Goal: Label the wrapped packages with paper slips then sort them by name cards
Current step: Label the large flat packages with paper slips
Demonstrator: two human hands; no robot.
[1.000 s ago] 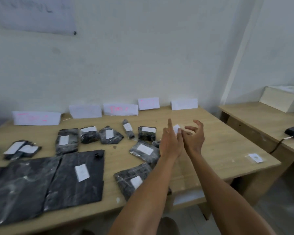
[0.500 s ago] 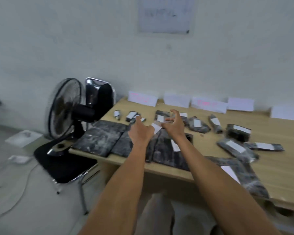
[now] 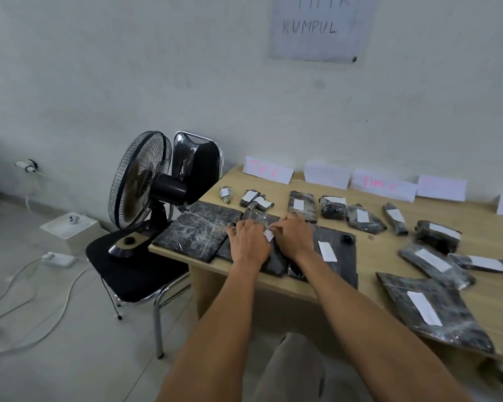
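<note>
My left hand (image 3: 249, 242) and my right hand (image 3: 293, 235) lie side by side on a flat black wrapped package (image 3: 273, 265) near the table's left front corner. A small white paper slip (image 3: 269, 235) shows between them, and my left hand pinches it at the thumb side. The fingers of my right hand press down beside it on the wrap. To the left lies a flat package (image 3: 198, 233) with no slip on its visible face; the one to the right (image 3: 341, 256) carries a slip. Several smaller labelled packages (image 3: 360, 217) lie behind, below name cards (image 3: 382, 185) propped against the wall.
The wooden table (image 3: 488, 300) holds more labelled packages at the right (image 3: 436, 314). A black fan (image 3: 145, 181) stands on a black chair (image 3: 140, 271) against the table's left end. Cables and a white box (image 3: 70, 227) lie on the floor at left.
My view has swung left along the table. Both hands carried the slip from above the table's right part and came down onto the flat package at the left.
</note>
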